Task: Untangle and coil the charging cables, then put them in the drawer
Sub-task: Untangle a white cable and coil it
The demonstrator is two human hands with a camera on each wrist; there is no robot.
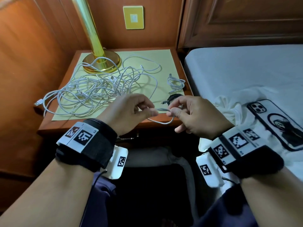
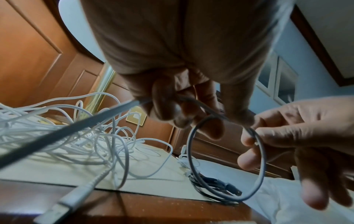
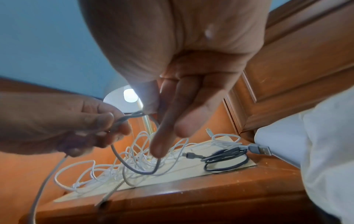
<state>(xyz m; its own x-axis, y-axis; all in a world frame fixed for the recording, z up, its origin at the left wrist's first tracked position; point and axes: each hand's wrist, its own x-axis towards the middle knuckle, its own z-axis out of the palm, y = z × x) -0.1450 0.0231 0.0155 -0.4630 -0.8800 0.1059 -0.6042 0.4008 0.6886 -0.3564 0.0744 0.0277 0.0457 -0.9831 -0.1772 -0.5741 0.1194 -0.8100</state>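
Both hands hover over the front edge of the nightstand (image 1: 91, 126); the left hand (image 1: 129, 112) and right hand (image 1: 195, 115) each pinch the same white cable (image 1: 161, 122), a small loop sagging between them. The tangled white cables (image 1: 98, 89) sprawl on the tabletop beside the brass lamp (image 1: 101, 63); a dark coiled cable (image 3: 226, 159) lies near its right edge.

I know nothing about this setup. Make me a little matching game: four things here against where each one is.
Things:
1. grey cable
2. dark coiled cable
3. phone
4. tangled white cables

Places:
A. on the bed
B. pinched between both hands
C. spread across the nightstand, by the lamp base
D. near the nightstand's right front corner

Pairs: 1-B, 2-D, 3-A, 4-C
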